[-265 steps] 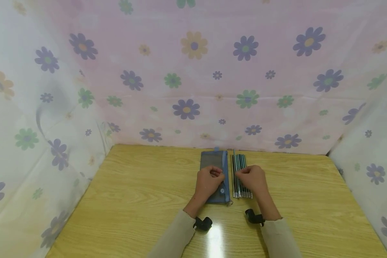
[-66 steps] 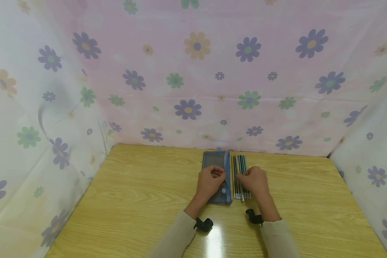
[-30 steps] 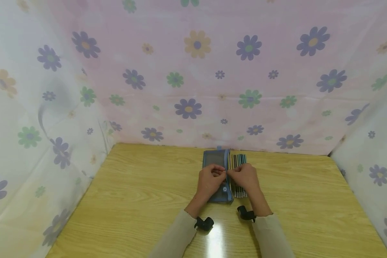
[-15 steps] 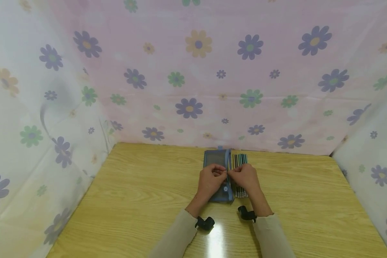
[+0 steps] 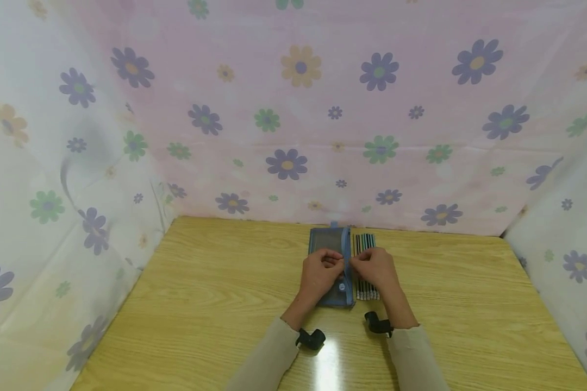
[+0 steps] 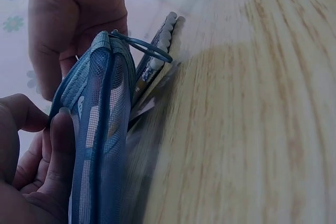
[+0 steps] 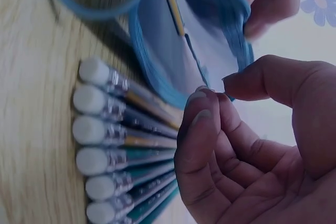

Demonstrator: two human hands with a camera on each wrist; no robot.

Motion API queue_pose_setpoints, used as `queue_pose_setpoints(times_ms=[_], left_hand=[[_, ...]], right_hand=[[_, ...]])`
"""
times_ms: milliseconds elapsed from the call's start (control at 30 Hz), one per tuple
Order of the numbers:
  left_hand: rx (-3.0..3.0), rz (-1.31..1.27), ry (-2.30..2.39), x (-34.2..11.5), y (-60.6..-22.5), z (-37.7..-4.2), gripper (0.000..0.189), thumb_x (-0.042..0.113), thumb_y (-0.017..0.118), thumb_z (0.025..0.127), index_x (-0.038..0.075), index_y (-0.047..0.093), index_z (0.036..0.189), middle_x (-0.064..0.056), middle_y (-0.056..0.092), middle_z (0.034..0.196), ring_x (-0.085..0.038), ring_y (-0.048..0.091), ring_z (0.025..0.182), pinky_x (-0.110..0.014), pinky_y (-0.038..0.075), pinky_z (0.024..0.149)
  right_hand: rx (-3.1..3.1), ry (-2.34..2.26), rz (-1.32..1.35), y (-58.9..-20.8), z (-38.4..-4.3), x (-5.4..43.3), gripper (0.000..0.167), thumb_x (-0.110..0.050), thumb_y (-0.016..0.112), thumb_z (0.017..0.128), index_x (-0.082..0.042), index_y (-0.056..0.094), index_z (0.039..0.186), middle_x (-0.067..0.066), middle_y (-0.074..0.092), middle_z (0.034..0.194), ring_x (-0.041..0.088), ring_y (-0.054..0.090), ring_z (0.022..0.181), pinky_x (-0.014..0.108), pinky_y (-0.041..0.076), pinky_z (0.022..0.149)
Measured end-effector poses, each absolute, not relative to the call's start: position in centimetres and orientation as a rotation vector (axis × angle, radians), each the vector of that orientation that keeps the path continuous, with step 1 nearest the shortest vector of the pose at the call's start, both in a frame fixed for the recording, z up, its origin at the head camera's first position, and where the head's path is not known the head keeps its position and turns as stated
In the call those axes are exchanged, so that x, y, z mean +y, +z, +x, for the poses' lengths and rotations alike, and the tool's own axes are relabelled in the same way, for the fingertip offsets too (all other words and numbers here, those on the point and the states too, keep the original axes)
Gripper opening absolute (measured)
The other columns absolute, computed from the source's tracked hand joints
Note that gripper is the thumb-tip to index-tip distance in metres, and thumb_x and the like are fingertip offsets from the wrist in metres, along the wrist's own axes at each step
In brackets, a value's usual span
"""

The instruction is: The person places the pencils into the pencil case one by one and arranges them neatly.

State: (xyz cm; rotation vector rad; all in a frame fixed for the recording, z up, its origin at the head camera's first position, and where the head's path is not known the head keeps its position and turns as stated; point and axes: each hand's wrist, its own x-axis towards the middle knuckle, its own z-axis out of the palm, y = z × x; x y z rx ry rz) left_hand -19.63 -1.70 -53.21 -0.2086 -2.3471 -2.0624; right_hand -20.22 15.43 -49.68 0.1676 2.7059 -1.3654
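Observation:
A blue mesh pencil case (image 5: 323, 239) lies along the middle of the table. My left hand (image 5: 315, 277) pinches the side of its opening between thumb and fingers. In the right wrist view the mouth gapes, and a yellow-striped pencil (image 7: 173, 6) shows inside. My right hand (image 5: 376, 269) has curled fingers, its fingertips (image 7: 207, 98) together right at the case's rim; I cannot tell whether they pinch anything. Below that hand lies a row of several striped pencils (image 5: 367, 290), white erasers (image 7: 89, 100) towards me, partly covered by the hand.
A blue ring (image 6: 142, 48) sticks out from the near end of the case. The wood-grain table (image 5: 225, 282) ends at a flower-print cloth (image 5: 293, 125) at the back, with similar cloth at both sides. Black camera mounts (image 5: 310, 339) sit at both wrists.
My right hand moved left from the row to the case with a pencil, then drew back slightly right. The pencil seen along the case's edge no longer shows there. The left hand stayed at the case.

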Motion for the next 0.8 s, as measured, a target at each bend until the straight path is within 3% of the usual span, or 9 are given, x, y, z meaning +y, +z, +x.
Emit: queue_pose_setpoints(times_ms=[300, 800], left_hand=[[-2.361, -0.187, -2.069, -1.8, -53.3, -19.7, 0.008, 0.013, 0.076, 0.098, 0.007, 0.077, 0.104, -0.007, 0.075, 0.092, -0.014, 0.072, 0.071, -0.03, 0.065, 0.064], [-2.346, -0.181, -2.123, -2.0, -53.2, -19.7, 0.009, 0.013, 0.075, 0.098, 0.008, 0.075, 0.105, -0.004, 0.074, 0.09, -0.014, 0.072, 0.068, -0.032, 0.065, 0.063]], right_hand=[[2.867, -1.263, 0.041, -50.0, -20.6, 16.8, 0.015, -0.016, 0.072, 0.095, -0.001, 0.075, 0.097, 0.013, 0.074, 0.09, 0.026, 0.068, 0.078, 0.042, 0.059, 0.069], [2.978, -1.164, 0.109, -49.8, -20.6, 18.2, 0.015, -0.012, 0.072, 0.092, 0.002, 0.073, 0.097, 0.016, 0.074, 0.09, 0.028, 0.069, 0.079, 0.045, 0.06, 0.069]])
